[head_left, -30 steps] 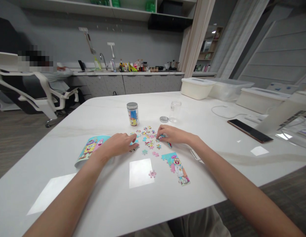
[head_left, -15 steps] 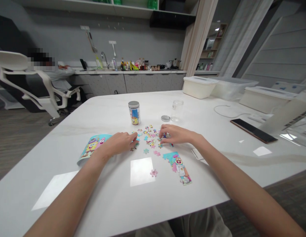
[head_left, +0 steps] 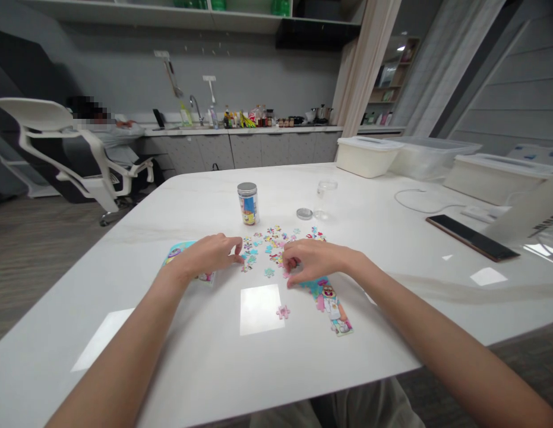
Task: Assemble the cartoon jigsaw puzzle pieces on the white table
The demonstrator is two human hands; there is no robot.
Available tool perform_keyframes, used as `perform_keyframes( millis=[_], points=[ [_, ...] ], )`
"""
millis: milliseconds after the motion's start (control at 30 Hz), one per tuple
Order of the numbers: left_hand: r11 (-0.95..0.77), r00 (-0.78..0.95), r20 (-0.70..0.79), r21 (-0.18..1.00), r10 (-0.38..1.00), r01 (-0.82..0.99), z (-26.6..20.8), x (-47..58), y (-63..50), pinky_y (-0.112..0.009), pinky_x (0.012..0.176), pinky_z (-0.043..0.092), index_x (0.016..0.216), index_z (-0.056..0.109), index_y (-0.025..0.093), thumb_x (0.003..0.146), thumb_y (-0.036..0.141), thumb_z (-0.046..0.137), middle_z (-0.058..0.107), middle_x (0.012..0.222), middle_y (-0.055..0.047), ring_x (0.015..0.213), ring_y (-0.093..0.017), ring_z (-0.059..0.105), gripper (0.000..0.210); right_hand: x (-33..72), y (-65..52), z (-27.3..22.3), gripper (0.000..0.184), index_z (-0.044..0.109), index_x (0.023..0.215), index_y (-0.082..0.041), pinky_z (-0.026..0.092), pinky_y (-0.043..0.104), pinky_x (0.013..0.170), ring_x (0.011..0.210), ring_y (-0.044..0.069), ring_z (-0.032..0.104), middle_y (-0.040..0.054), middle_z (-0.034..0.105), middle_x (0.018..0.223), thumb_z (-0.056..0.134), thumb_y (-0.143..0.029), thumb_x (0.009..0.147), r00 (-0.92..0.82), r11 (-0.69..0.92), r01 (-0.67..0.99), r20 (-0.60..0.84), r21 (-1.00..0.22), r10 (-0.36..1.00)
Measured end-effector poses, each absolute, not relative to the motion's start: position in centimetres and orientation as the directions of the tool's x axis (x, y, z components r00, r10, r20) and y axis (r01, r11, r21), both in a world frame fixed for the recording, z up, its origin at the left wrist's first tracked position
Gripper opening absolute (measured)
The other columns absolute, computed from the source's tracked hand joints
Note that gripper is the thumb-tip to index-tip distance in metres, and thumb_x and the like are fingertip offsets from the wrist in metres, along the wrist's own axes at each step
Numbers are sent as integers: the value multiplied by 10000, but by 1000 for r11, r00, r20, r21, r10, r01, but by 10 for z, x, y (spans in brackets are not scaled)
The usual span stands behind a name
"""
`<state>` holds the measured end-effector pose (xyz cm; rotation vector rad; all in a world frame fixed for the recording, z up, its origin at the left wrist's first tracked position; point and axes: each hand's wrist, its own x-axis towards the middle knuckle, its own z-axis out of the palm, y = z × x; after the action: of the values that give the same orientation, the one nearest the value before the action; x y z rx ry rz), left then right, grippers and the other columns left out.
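Note:
Loose jigsaw pieces (head_left: pixel 269 273) lie in a scattered heap on the white table, between and beyond my hands. My left hand (head_left: pixel 211 255) hovers at the heap's left edge, thumb and index finger apart, with nothing seen between them. Over the heap's right side, my right hand (head_left: pixel 316 261) has bent fingers and a thumb held apart from them, close to a pink piece mostly hidden below. Partly behind that hand is a joined strip of puzzle (head_left: pixel 333 306) with a cartoon figure. A single pink piece (head_left: pixel 283 312) rests nearer me. My left forearm partly covers a colourful picture sheet (head_left: pixel 207 277).
Behind the pieces stand a silver-lidded jar (head_left: pixel 248 205), a loose metal lid (head_left: pixel 304 213) and a clear jar (head_left: pixel 325 201). To the right are a dark phone (head_left: pixel 472 237), a cable and plastic boxes (head_left: pixel 367 157). A person sits in a white chair (head_left: pixel 57 148) at far left.
My right hand has come nearer to me, from the heap's far right pieces to the pink pieces by the strip. My left hand has drawn slightly back to the left. The view has shifted slightly.

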<state>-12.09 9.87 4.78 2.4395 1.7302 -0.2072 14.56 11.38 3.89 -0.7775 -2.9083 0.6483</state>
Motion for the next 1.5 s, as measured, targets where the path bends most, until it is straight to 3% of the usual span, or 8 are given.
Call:
perform_keyframes(
  millis=[233,633,900,1000,1167,1333,1500],
  points=[
    [-346,360,-207,102,910,933,44,-120,102,-259,599,396,910,654,255,787,566,541,654,794,-56,746,-212,611,352,147,117,39,102,603,786,-173,409,266,650,721,142,547,33,612,827,629,-271,796,-881,792,442,-41,-422,471],
    [-398,388,-135,-52,912,916,46,-117,100,-271,547,340,804,639,207,900,460,383,558,558,-33,526,-162,526,373,148,115,42,132,540,749,-179,389,259,608,664,127,509,24,590,774,629,-266,794,-867,780,457,-21,-427,497],
    [-437,430,-100,-69,897,897,45,-111,96,-265,544,328,779,643,213,900,429,358,551,544,-30,541,-165,530,378,145,113,44,140,556,774,-176,409,237,602,649,106,524,8,593,758,618,-294,815,-865,687,414,-22,-597,502],
    [-453,447,-79,-83,891,888,41,-111,97,-263,542,327,783,650,215,892,413,375,573,571,-37,551,-162,537,356,144,113,45,160,556,765,-175,426,247,609,659,113,545,9,609,741,622,-312,816,-843,591,392,-18,-705,537],
    [-474,468,-76,-127,880,871,39,-109,97,-264,539,321,832,663,219,891,387,367,610,617,-51,568,-171,556,345,141,115,46,181,563,770,-168,480,272,676,749,130,608,30,648,806,690,-297,767,-825,218,157,-6,-963,564],
    [-466,458,-90,-153,885,871,39,-107,96,-260,542,328,838,666,212,890,381,372,631,648,-60,583,-171,574,343,141,118,43,176,593,768,-162,489,283,750,779,119,615,32,662,846,733,-264,732,-772,102,82,2,-991,635],
    [-471,461,-95,-167,882,866,40,-106,96,-256,525,315,824,659,210,891,377,366,619,632,-54,562,-163,564,344,143,122,40,161,627,812,-157,484,285,747,789,126,618,45,676,872,722,-265,741,-812,87,152,-74,-985,579]
  ],
)
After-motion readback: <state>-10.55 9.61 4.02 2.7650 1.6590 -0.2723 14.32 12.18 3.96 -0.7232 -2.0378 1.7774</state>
